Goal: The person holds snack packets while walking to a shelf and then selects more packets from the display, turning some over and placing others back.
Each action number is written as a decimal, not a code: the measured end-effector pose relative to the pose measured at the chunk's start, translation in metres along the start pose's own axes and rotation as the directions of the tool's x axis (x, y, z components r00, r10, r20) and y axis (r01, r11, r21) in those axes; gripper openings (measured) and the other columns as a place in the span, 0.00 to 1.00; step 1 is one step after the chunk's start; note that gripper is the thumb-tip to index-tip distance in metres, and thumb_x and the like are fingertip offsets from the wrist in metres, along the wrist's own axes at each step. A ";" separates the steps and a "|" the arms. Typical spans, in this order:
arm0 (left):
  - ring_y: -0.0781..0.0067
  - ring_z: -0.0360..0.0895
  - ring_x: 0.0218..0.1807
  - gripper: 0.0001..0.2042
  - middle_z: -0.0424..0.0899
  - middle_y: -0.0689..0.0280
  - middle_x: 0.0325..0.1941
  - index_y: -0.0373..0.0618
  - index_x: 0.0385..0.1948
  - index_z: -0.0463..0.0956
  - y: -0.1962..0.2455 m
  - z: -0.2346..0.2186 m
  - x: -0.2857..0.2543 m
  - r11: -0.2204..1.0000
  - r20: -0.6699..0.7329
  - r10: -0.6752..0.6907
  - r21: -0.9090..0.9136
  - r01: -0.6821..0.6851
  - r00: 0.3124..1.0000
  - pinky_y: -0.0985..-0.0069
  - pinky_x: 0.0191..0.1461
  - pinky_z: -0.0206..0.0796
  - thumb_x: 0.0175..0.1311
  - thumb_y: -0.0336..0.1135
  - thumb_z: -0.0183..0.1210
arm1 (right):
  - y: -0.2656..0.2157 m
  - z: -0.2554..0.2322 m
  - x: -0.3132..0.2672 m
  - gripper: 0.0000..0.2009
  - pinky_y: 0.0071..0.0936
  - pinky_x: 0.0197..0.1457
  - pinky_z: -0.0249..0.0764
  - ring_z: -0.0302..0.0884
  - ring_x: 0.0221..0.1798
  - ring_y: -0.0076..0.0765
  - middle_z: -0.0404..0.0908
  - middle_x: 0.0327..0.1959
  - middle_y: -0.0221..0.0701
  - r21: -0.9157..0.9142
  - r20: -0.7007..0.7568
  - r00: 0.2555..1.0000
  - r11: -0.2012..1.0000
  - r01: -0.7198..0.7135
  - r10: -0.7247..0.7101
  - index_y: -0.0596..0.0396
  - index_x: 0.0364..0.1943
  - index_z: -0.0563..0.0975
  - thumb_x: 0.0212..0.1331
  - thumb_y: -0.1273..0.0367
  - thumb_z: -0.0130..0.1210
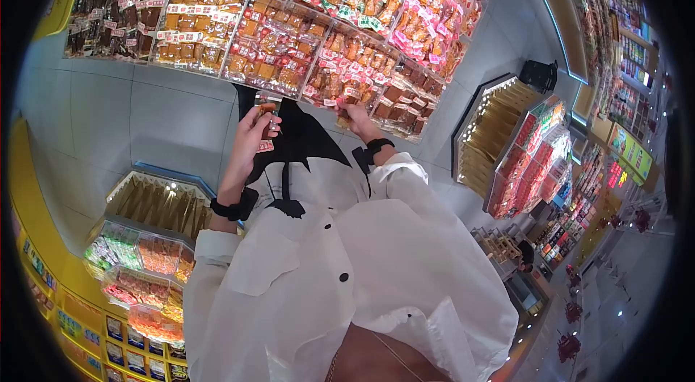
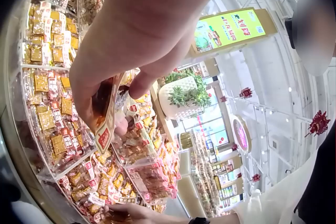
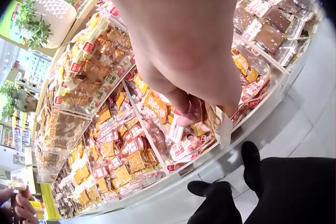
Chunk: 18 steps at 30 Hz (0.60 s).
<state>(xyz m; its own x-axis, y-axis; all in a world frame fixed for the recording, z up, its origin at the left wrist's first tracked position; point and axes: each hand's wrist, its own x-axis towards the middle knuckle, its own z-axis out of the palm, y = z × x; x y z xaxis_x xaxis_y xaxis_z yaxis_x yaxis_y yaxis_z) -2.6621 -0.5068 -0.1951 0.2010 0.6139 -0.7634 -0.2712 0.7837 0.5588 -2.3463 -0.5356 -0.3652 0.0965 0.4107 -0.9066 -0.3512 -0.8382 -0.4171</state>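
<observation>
My left hand (image 1: 250,132) holds a clear-wrapped snack packet (image 2: 107,103) with brown contents and a red-and-white label. The thumb and fingers close round it, in front of the bins. To the right, my right hand (image 1: 357,121) is low at the front edge of a divided bin of orange-brown snack packets (image 1: 351,56). Its fingers pinch a packet (image 3: 219,125) with a pale, shiny wrapper, which overlaps the bin's front rim in the right wrist view. Much of that packet is hidden behind the hand.
More bins hold dark brown packets (image 1: 116,24) at the left and flat brown packets (image 3: 275,24) at the right end. Octagonal display stands (image 1: 478,129) (image 1: 163,197) rise on both sides. A white planter (image 2: 178,98) stands above the bins. Grey tiled floor (image 1: 174,114) lies below.
</observation>
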 end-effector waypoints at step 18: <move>0.81 0.78 0.38 0.13 0.82 0.67 0.38 0.41 0.53 0.72 0.003 -0.024 0.002 1.000 -0.020 -0.002 -0.011 0.002 1.000 0.83 0.43 0.72 0.73 0.35 0.48 | -0.062 0.007 0.014 0.17 0.40 0.43 0.78 0.83 0.38 0.50 0.83 0.32 0.46 -0.935 0.140 0.890 0.238 0.263 -0.434 0.52 0.51 0.78 0.56 0.70 0.57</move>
<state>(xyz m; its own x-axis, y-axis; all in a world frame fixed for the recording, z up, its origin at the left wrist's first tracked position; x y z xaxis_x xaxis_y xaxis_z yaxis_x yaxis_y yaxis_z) -2.6846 -0.5056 -0.2030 0.1826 0.6105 -0.7707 -0.2815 0.7835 0.5539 -2.3296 -0.4755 -0.3515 0.1083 0.7798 -0.6166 0.8124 -0.4269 -0.3972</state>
